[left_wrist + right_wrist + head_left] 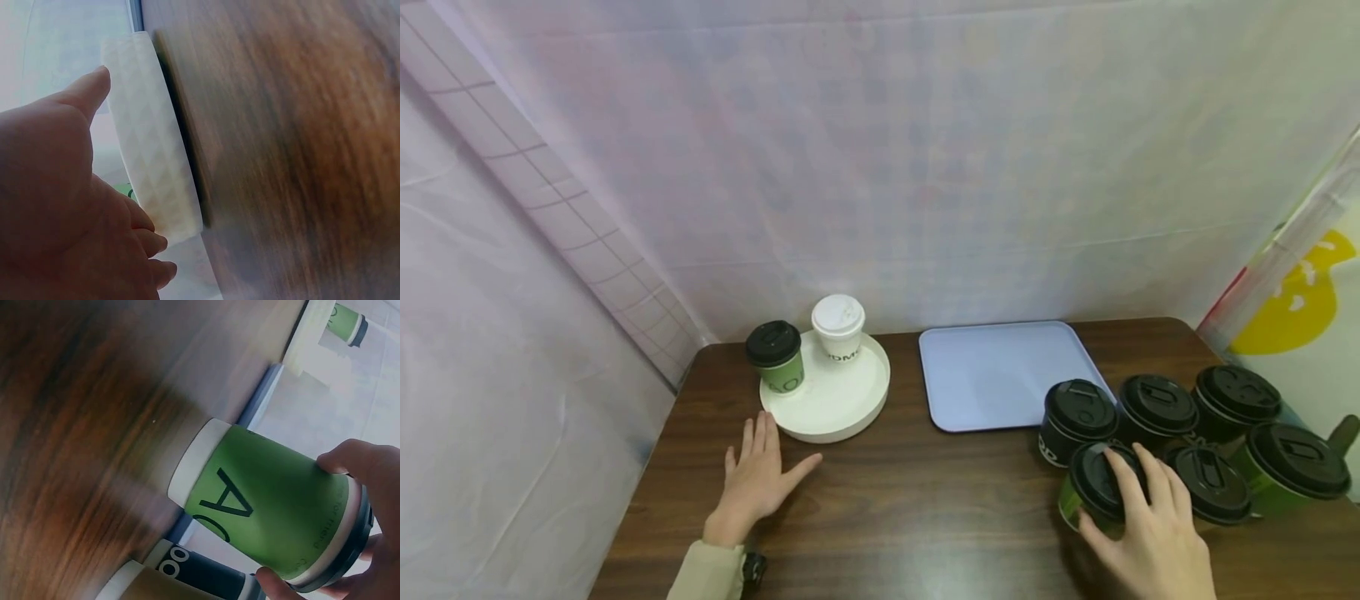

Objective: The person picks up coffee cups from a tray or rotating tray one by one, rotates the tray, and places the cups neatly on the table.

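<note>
My right hand holds a green paper coffee cup with a black lid from above. Its thumb lies on one side of the cup and the fingers reach across to the other, as the right wrist view shows. Straight fingers and a spread thumb mark my left hand, which lies by the front left edge of a round white tray; whether it touches the rim I cannot tell. On that tray stand a green cup with a black lid and a white cup with a white lid.
A pale blue rectangular tray lies at the back of the wooden table. Several lidded cups crowd around my right hand, among them a dark one and a large green one. A pale cloth hangs behind.
</note>
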Tool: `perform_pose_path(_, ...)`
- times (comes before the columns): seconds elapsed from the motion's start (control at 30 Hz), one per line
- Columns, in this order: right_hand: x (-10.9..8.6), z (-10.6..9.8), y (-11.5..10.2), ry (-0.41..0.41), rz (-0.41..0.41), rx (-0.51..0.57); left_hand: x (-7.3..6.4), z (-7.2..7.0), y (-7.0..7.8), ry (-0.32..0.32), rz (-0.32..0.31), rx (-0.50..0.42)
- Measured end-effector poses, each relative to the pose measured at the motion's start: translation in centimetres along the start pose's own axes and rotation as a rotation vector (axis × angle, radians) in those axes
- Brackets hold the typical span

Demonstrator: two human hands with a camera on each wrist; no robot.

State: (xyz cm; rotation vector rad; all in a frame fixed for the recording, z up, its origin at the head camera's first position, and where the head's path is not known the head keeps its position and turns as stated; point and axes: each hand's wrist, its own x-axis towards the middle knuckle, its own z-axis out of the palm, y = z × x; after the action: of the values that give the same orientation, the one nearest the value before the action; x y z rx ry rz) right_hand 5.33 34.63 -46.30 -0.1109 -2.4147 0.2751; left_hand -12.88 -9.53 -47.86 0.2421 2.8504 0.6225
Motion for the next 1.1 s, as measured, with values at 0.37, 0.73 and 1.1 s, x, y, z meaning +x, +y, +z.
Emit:
perform_pose_path(0.37, 0.3, -1.7, -0.6, -0.066, 0.035, -0.077, -0.5, 0.0, -0.2, -0.002, -0.007, -0.007)
perform_pose_path(0.73, 3.9, -4.9, -5.3, 0.042, -0.020, -0.003, -1.2, 0.4, 0.7, 0.014, -0.006, 0.008)
perform_pose_path(1.1, 8.2, 1.8, -11.1, -0.125, -0.246, 0.210, -1.3, 1.0, 1.9, 0.033, 0.005, 0.012)
